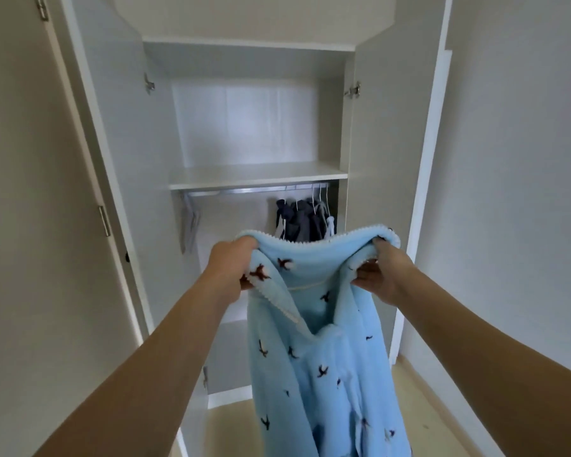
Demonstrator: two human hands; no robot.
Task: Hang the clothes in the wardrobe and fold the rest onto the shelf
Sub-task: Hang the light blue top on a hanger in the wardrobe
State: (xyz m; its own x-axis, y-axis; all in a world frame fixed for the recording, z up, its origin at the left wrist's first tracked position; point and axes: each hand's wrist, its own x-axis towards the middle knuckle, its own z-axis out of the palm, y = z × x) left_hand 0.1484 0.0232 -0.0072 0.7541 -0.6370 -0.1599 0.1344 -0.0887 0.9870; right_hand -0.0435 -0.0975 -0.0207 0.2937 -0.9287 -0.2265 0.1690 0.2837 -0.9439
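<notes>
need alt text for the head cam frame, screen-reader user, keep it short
Two bare arms hold up a light blue fleece garment with small dark bird shapes, the left hand and right hand each gripping its top edge, before an open white wardrobe. Behind it, a shelf sits above a rail with dark clothes on hangers at the right.

**Pale blue against white and grey**

The fleece garment (323, 341) at lower centre is light blue, scattered with small dark brown bird-like motifs, and edged with white scalloped trim. The wardrobe (119, 133) and its shelf (257, 178) are white. The hung clothes (302, 221) at centre right are navy and grey, on white hangers (320, 201). The floor (442, 407) at lower right is light beige.
</notes>
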